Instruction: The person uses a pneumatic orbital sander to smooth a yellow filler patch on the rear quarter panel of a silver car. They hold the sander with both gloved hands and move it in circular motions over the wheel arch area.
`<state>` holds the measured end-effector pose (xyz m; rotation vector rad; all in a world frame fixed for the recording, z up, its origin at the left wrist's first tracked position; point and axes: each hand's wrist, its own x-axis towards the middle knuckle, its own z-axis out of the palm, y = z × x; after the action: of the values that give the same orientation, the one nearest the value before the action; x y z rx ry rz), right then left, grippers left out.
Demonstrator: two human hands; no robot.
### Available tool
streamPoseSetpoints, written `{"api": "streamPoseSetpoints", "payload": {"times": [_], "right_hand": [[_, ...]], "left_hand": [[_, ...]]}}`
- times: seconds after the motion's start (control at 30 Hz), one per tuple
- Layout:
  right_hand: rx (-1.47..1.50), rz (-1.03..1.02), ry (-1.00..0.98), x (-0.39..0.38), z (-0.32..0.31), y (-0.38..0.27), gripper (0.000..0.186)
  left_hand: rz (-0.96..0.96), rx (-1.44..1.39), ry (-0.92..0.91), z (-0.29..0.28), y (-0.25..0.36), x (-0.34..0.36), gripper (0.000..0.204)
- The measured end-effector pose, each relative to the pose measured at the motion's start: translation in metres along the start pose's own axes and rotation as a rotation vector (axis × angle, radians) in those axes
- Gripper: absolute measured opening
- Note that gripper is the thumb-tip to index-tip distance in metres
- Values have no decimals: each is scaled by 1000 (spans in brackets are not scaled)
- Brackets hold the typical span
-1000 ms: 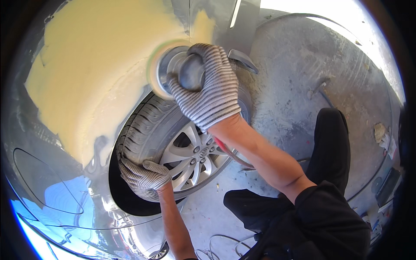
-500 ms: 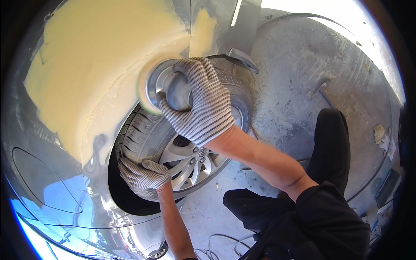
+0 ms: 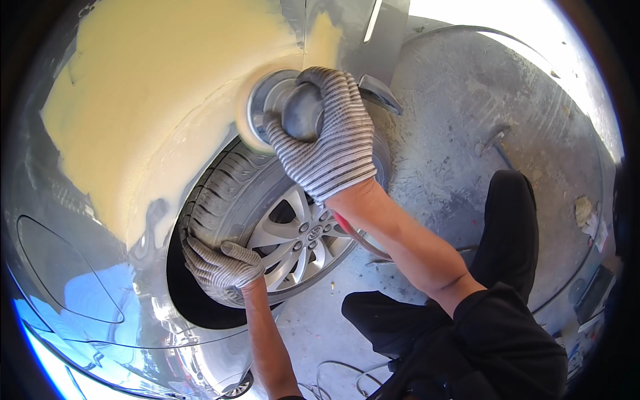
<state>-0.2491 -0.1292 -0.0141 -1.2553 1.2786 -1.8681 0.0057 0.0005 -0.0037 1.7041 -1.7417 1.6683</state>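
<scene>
In a striped glove, my right hand (image 3: 333, 130) grips the domed top of a round orbital sander (image 3: 303, 112). The sander's pad lies on the edge of the yellow body filler (image 3: 160, 87), on the car panel just above the wheel arch. A red hose (image 3: 347, 227) comes out from beneath my right wrist. My left hand (image 3: 221, 265), gloved alike, rests on the tire (image 3: 227, 190) at the lower left of the arch, its fingers laid over the tread. Behind my right forearm, the silver alloy wheel (image 3: 313, 233) is partly hidden.
Grey car bodywork (image 3: 50, 193) curves along the left, with a fuel-flap outline (image 3: 67, 267). A trim piece (image 3: 380, 93) juts out right of the sander. Hoses (image 3: 340, 373) lie on the concrete floor (image 3: 453, 120) near my black-clad knees (image 3: 510, 220).
My right hand has moved the sander up and to the right along the arch edge. The red hose now shows below my wrist. My left hand stays on the tire.
</scene>
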Motion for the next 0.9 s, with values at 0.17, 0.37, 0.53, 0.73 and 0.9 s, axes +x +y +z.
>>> {"api": "streamPoseSetpoints", "payload": {"times": [0.17,0.37,0.53,0.73,0.9], "right_hand": [[0,-127,-13,-11,1,-11,61],[83,-37,67,3,3,2,62],[-14,-176,-11,-12,4,-14,68],[-20,-32,-6,1,-2,-7,66],[-4,-146,5,-6,9,-11,66]], "left_hand": [[-7,11,-11,1,1,0,61],[-1,28,-4,-4,0,2,60],[3,-35,8,1,2,3,60],[0,-13,-3,-2,1,3,61],[-15,-14,-29,-2,3,2,62]]}}
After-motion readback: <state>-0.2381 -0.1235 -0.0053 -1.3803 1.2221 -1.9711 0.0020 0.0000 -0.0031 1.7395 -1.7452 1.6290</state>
